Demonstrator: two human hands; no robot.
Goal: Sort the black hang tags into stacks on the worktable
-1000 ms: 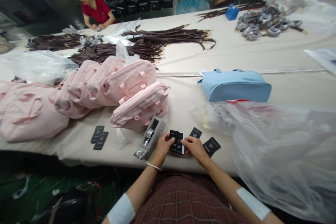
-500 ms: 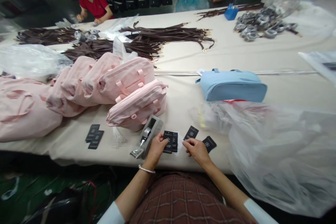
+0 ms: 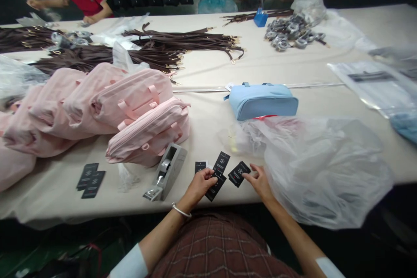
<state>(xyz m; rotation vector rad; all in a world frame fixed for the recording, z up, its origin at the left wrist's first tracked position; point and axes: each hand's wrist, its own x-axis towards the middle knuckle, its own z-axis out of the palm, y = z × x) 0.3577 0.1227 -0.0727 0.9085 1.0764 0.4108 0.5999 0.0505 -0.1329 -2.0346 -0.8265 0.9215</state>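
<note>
My left hand [image 3: 198, 186] pinches a black hang tag [image 3: 215, 189] with a white snowflake print, tilted over the table's near edge. Just beyond it lies another black tag [image 3: 222, 161], and a further tag [image 3: 200, 167] shows partly behind my fingers. My right hand [image 3: 261, 183] has thumb and fingers closed on the right edge of a small stack of similar tags [image 3: 239, 173]. To the left of my hands stands a grey tape dispenser [image 3: 171, 167]. Farther left, several overlapping tags [image 3: 93, 183] lie flat.
Pink bags [image 3: 151, 132] crowd the left side. A light-blue bag [image 3: 263, 102] stands beyond a large clear plastic bag [image 3: 325, 169] at right. Dark straps [image 3: 182, 41] and wrapped grey rolls [image 3: 288, 30] lie farther back. Two people are across the table.
My left hand now holds a tag turned at a slant, nearer the right-hand tags. My right hand has moved right onto the small stack. The view has swung right.
</note>
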